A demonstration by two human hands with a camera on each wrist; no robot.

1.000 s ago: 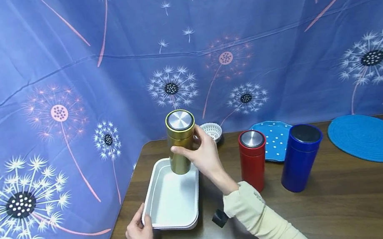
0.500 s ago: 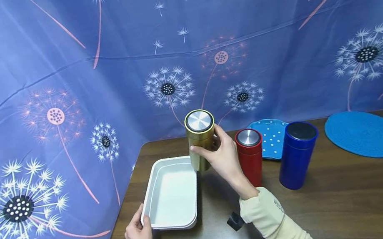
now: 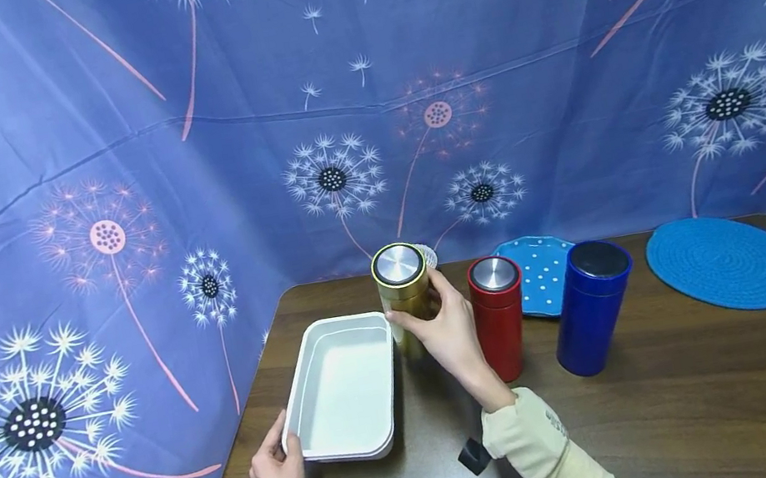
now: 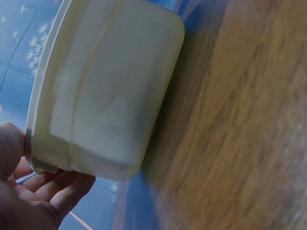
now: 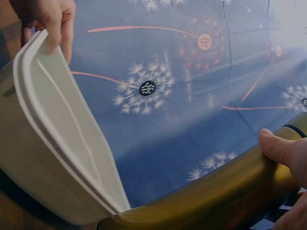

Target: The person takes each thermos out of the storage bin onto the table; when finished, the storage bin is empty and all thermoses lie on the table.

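Note:
My left hand (image 3: 277, 466) pinches the near left corner of a white plastic tub (image 3: 341, 398) on the wooden table. In the left wrist view its thumb lies at the rim and its fingers reach under it beside the tub's wall (image 4: 110, 96). My right hand (image 3: 451, 337) grips a gold thermos flask (image 3: 401, 303), thumb on one side and fingers round the other. The flask stands upright just outside the tub's far right corner. Its lower part is partly hidden by the hand. In the right wrist view the gold flask (image 5: 216, 191) overlaps the tub's end.
A red thermos flask (image 3: 500, 329) stands just right of my right hand, with a blue one (image 3: 593, 314) beyond it. Behind them lies a blue dotted plate (image 3: 541, 272). A round blue placemat (image 3: 729, 261) is at the far right, and a small white basket (image 3: 427, 255) sits behind the gold flask.
My right hand has carried the gold flask from above the tub to the right, past its rim, then lowered it. The left hand keeps its hold on the tub.

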